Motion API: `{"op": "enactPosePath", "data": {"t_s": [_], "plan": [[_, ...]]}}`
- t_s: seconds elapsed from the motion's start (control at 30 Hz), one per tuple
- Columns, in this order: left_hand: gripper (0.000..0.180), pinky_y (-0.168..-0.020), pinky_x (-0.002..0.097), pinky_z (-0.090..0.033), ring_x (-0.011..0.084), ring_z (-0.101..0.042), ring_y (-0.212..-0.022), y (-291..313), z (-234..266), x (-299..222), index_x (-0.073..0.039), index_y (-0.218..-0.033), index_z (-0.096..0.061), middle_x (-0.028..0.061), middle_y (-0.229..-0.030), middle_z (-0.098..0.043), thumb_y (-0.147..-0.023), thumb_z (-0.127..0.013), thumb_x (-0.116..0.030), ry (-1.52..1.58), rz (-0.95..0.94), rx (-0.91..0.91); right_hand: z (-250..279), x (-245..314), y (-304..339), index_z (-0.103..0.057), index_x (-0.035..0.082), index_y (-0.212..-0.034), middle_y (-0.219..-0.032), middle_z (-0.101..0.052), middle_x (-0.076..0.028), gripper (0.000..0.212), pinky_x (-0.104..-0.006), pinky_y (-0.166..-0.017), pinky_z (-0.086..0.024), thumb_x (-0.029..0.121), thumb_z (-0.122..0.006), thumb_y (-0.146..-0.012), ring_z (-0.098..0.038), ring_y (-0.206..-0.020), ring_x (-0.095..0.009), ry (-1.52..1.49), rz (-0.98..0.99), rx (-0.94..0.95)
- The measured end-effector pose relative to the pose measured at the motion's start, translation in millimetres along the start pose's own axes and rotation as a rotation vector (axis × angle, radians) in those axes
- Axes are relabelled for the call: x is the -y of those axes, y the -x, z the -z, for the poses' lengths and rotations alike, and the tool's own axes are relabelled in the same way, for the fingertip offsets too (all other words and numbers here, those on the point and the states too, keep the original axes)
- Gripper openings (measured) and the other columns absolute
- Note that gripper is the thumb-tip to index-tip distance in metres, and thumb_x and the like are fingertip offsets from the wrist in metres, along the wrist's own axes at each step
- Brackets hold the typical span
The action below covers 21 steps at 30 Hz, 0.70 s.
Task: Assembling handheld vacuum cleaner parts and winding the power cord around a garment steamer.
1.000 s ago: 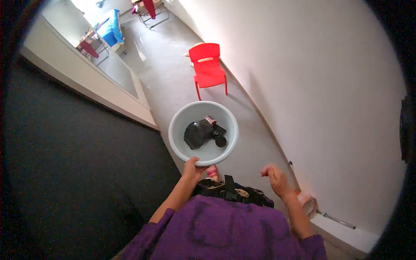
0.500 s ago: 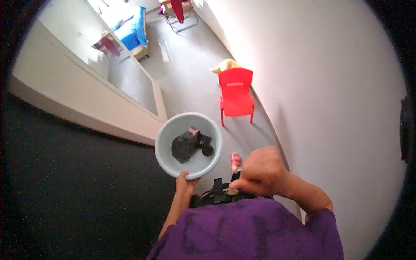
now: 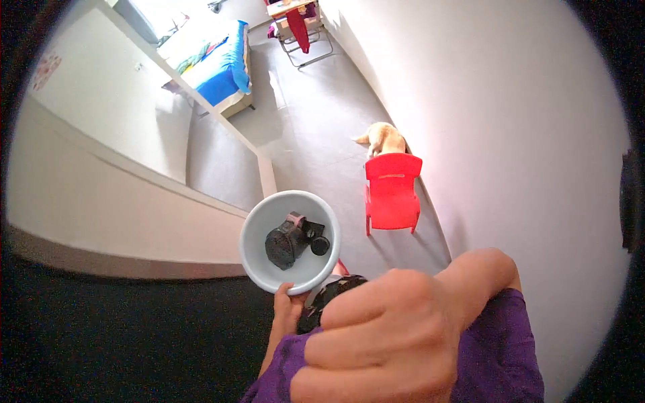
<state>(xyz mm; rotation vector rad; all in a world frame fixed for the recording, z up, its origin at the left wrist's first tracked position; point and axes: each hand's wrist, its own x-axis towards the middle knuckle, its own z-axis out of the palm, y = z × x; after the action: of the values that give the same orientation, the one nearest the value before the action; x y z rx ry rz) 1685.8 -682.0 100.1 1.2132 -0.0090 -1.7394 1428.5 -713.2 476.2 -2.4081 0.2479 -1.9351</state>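
My left hand [image 3: 288,307] grips the near rim of a round pale blue-grey basin [image 3: 252,263], its thumb over the edge. Inside the basin lies a dark, bulky item [image 3: 285,246] with a pinkish band, whose kind I cannot make out. Beside it is a small round black piece [image 3: 320,246]. Close in front of my purple shirt [image 3: 500,342], my right hand [image 3: 393,329] is raised with its fingers curled into a fist, large in the picture. Whatever its fingers might hold is hidden from view.
Ahead on the grey floor stands a small red chair [image 3: 394,195], with a tan furry animal [image 3: 385,138] behind it along the right wall. Farther off are a bed with a blue cover [image 3: 222,70] and a folding table [image 3: 306,20]. A doorway frame [image 3: 263,168] stands left.
My right fist has come up closer and grown larger in view. The red chair, animal and bed now sit lower in the picture. The basin stays in my left hand.
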Motion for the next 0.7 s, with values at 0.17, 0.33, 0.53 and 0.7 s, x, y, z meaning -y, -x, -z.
{"op": "enactPosePath", "data": {"t_s": [0.17, 0.33, 0.53, 0.7], "plan": [[0.053, -0.089, 0.0514, -0.050, 0.0378, -0.055, -0.106, -82.6, -41.7, -26.7, 0.005, -0.124, -0.034, 0.0221, -0.120, -0.049, -0.074, -0.050, -0.006, 0.067, 0.060, 0.000, -16.7, -76.9, -12.4, -0.050, 0.021, -0.077, -0.058, -0.033, 0.003, 0.023, -0.0151, -0.037, -0.023, 0.008, -0.063, -0.063, -0.029, -0.041, -0.005, 0.164, 0.185, -0.114], [0.053, -0.088, 0.0503, -0.050, 0.0382, -0.055, -0.106, -169.6, -69.5, -74.1, 0.005, -0.125, -0.033, 0.0221, -0.118, -0.050, -0.076, -0.049, -0.008, -0.014, 0.119, 0.015, -49.8, -155.2, -26.0, -0.054, 0.021, -0.076, -0.055, -0.033, 0.003, 0.022, -0.0164, -0.036, -0.022, 0.006, -0.064, -0.062, -0.028, -0.039, -0.006, 0.088, 0.031, -0.144], [0.049, -0.082, 0.0527, -0.052, 0.0372, -0.058, -0.101, -233.8, -161.2, -159.7, 0.005, -0.122, -0.034, 0.0213, -0.115, -0.051, -0.078, -0.050, -0.010, -0.138, 0.070, 0.041, -72.4, -267.3, -55.9, -0.060, 0.019, -0.075, -0.052, -0.032, 0.003, 0.022, -0.0179, -0.035, -0.022, 0.004, -0.066, -0.061, -0.027, -0.038, -0.007, 0.012, -0.123, -0.221], [0.050, -0.086, 0.0558, -0.051, 0.0377, -0.056, -0.104, -307.4, -189.8, -205.1, 0.001, -0.127, -0.031, 0.0221, -0.118, -0.047, -0.080, -0.049, -0.006, -0.011, 0.132, 0.055, -80.8, -343.2, -70.1, -0.065, 0.019, -0.074, -0.049, -0.031, 0.003, 0.022, -0.0192, -0.034, -0.021, 0.002, -0.067, -0.060, -0.026, -0.036, -0.007, -0.096, -0.260, -0.298]]}}
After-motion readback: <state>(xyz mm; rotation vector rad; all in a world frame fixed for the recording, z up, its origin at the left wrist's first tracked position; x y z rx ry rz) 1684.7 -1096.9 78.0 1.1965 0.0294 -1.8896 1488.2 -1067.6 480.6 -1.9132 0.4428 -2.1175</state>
